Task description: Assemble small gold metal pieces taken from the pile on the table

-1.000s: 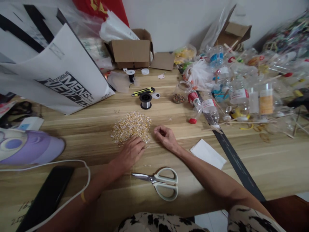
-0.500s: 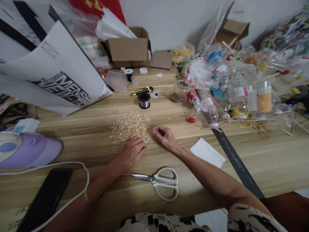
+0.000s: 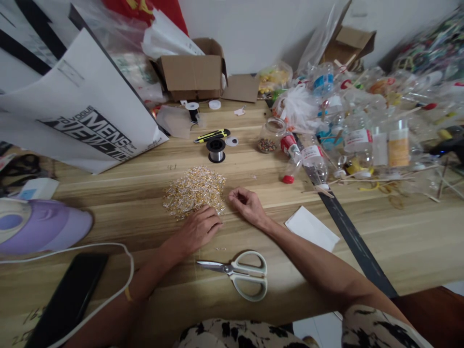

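A pile of tiny gold and silver pieces (image 3: 194, 188), perhaps beads or links, lies on the wooden table. At its near edge, my left hand (image 3: 202, 226) rests palm down with curled fingers pressed together. Whatever they hold is hidden. Just right of the pile, my right hand (image 3: 248, 205) lies on its side, thumb and forefinger pinched together; I cannot make out anything between them. Closer to my body are a short row of small silvery pieces (image 3: 220, 249) and scissors (image 3: 232, 270) with pale handles, blades pointing left and slightly apart.
Beyond the pile sit a wire spool (image 3: 216, 151), a yellow-black utility knife (image 3: 213, 136) and a jar of beads (image 3: 270, 137). Plastic bottles (image 3: 313, 159) and sticks crowd the right. Folded white paper (image 3: 311, 228) lies by my right forearm; a phone (image 3: 68, 299) and white cable (image 3: 125, 290) are left.
The fingers of my left hand have shifted very slightly at the pile's edge. My right hand keeps its pinch in the same place, and the scissors have not moved.
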Action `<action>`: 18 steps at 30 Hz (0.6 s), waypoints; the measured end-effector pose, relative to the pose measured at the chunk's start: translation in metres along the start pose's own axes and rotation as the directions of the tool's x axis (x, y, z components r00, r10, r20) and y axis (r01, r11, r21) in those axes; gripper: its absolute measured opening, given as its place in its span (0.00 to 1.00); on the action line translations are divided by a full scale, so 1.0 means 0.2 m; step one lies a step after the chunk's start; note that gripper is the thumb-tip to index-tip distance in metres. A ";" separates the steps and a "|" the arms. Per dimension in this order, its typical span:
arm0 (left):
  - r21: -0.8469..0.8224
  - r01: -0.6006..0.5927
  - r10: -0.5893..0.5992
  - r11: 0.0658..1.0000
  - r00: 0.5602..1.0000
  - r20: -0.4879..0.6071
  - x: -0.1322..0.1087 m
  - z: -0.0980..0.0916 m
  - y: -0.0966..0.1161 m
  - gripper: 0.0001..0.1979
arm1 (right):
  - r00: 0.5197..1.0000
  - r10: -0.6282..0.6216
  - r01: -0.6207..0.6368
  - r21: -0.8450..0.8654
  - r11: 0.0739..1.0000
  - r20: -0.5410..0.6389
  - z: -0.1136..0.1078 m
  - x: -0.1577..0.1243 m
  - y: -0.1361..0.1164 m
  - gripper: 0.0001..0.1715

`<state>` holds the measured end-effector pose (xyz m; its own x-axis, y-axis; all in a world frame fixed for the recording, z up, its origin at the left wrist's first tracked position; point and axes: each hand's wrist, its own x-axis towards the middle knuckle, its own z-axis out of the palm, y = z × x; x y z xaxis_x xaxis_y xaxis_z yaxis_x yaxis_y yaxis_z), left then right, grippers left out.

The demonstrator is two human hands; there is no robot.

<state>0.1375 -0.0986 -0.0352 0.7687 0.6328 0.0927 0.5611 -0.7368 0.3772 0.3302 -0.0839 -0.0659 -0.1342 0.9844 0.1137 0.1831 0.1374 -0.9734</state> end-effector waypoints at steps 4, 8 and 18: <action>-0.002 -0.009 0.009 1.000 1.000 -0.007 0.00 0.01 -0.01 0.10 | 1.000 -0.004 0.004 -0.005 1.000 0.003 0.00 0.00 -0.01 0.10; -0.010 -0.005 0.004 1.000 1.000 -0.012 0.01 0.01 -0.02 0.09 | 1.000 -0.013 0.013 -0.002 1.000 0.005 0.00 0.00 -0.01 0.10; -0.001 0.014 -0.014 1.000 1.000 0.010 0.02 0.00 -0.01 0.08 | 1.000 -0.021 0.021 -0.008 1.000 0.002 0.00 0.00 -0.01 0.10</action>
<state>0.1386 -0.0946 -0.0366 0.7641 0.6404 0.0781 0.5712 -0.7278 0.3797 0.3303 -0.0841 -0.0647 -0.1398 0.9811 0.1335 0.1879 0.1586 -0.9693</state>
